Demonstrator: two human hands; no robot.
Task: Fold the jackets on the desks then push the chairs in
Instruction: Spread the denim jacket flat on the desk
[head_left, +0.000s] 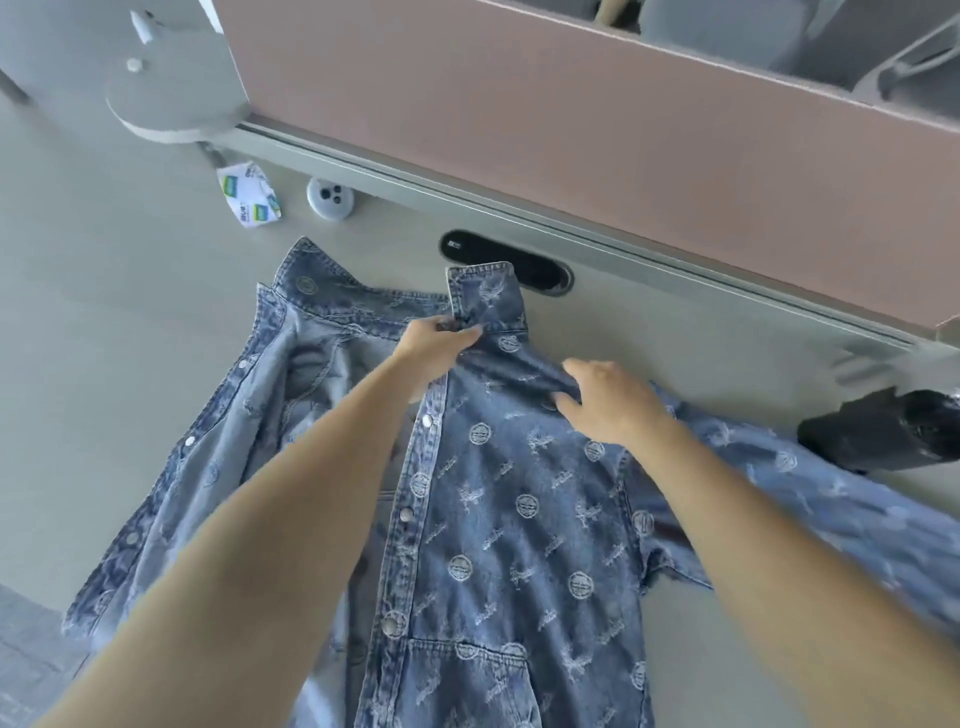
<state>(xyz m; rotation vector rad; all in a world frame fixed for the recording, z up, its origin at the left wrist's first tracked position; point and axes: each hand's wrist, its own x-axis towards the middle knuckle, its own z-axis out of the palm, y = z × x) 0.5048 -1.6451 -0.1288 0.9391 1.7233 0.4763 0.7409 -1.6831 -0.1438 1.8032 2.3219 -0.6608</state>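
A blue denim jacket (498, 519) with pale printed logos and snap buttons lies spread on the light desk (104, 332), collar toward the far side, one front panel thrown open to the left and a sleeve running off to the right. My left hand (431, 348) pinches the jacket at the collar. My right hand (613, 400) rests on the right shoulder with its fingers gripping a fold of denim there. No chair seat is clearly in view.
A pinkish divider panel (571, 130) runs along the desk's far edge. A black oval cable port (540, 273) sits just beyond the collar. A crumpled white packet (252, 200) and a round grey socket (330, 198) lie far left. A black object (893, 441) lies at right.
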